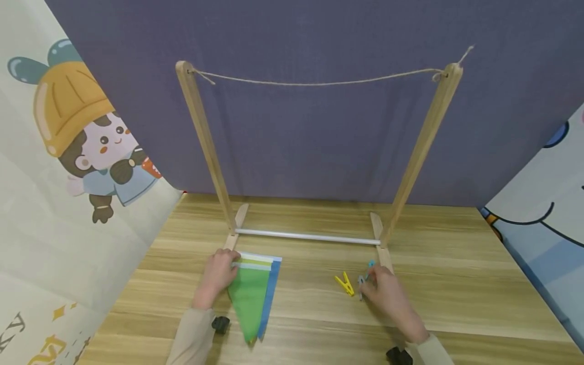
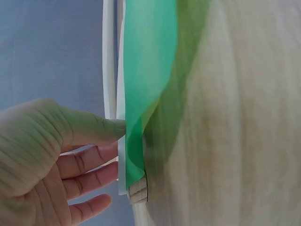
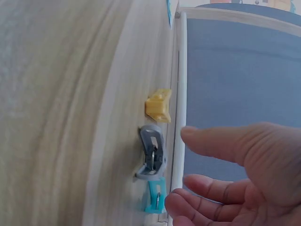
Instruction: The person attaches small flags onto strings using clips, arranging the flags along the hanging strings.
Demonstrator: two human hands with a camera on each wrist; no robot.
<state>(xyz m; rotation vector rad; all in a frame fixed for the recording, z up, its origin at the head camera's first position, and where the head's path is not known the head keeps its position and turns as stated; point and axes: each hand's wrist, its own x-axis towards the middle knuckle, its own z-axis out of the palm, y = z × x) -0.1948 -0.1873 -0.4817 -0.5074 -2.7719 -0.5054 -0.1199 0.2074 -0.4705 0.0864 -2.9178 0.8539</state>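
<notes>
My left hand point(image 1: 219, 274) pinches the upper left corner of a green pennant point(image 1: 251, 299), thumb in front and fingers behind its white edge. Under it lies a blue pennant point(image 1: 270, 296), with more white and green bands at the top of the stack. In the left wrist view the green pennant point(image 2: 148, 61) curves up off the table. My right hand point(image 1: 388, 294) hovers over a grey clothespin point(image 3: 153, 153) and a teal clothespin point(image 3: 156, 197), thumb and fingers apart with nothing between them. A yellow clothespin point(image 1: 345, 284) lies just left of these.
A wooden frame stands behind, with a left post point(image 1: 205, 142), a right post point(image 1: 422, 152) and a white bar point(image 1: 305, 235) low between them. A slack string point(image 1: 315, 84) joins the post tops. A dark blue panel point(image 1: 310, 142) backs the wooden table point(image 1: 315, 324).
</notes>
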